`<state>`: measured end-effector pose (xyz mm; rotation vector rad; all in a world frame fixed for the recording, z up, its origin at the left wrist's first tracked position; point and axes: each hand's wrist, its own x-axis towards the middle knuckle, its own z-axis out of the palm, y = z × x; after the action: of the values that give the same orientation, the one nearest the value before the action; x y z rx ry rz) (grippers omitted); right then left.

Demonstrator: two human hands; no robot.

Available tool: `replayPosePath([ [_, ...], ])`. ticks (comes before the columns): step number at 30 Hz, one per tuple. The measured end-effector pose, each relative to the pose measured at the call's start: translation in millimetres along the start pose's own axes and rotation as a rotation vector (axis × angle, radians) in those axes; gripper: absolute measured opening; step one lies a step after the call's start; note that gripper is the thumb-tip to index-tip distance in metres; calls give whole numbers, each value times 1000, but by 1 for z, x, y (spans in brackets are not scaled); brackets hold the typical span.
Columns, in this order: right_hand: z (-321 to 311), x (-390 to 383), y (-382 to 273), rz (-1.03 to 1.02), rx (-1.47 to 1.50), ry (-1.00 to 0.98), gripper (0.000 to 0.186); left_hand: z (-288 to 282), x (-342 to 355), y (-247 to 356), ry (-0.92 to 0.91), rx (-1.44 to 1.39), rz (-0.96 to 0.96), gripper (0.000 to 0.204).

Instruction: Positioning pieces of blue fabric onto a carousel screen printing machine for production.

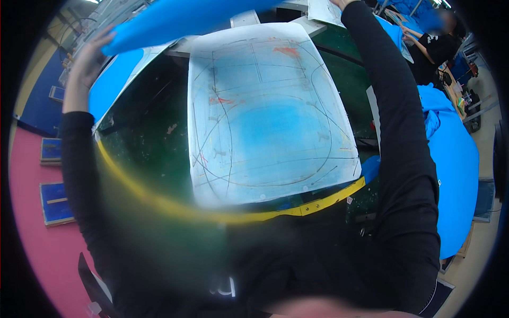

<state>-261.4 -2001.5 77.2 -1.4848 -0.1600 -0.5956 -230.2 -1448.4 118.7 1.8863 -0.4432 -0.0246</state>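
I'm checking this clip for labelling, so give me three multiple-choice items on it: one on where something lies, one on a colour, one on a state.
1. Where does the large marked pattern sheet lie?
A. flat on the dark green table
B. on the pink floor
C. rolled up in the right hand

2. What colour is the cloth raised at the top of the view?
A. red
B. bright blue
C. white

3. What is the left hand doing?
A. resting flat on the table
B. hanging empty at the person's side
C. raised, touching the edge of the cloth

Answers: 1 A, the sheet lies spread flat on the table; 2 B, the lifted cloth is plainly blue; 3 C, the left hand is up at the cloth's left end, though its grip is blurred.
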Motion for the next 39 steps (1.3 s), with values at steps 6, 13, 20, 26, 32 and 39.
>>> replayPosePath([
  [6, 51, -69, 149, 13, -233, 165, 46, 34, -22, -164, 48, -45, -196, 69],
  [13, 46, -198, 191, 389, -264, 126, 67, 57, -75, -238, -86, -36, -344, 83],
  [20, 47, -312, 196, 601, -240, 129, 69, 84, -141, -266, -165, 15, -467, 85],
  [26, 7, -356, 212, 537, -301, 153, 71, 120, -176, -274, -212, 29, -544, 87],
  [32, 13, -375, 191, 664, -257, 134, 72, 125, -200, -278, -207, 67, -563, 87],
  [39, -15, -397, 217, 477, -339, 165, 71, 143, -213, -289, -233, 18, -517, 89],
])
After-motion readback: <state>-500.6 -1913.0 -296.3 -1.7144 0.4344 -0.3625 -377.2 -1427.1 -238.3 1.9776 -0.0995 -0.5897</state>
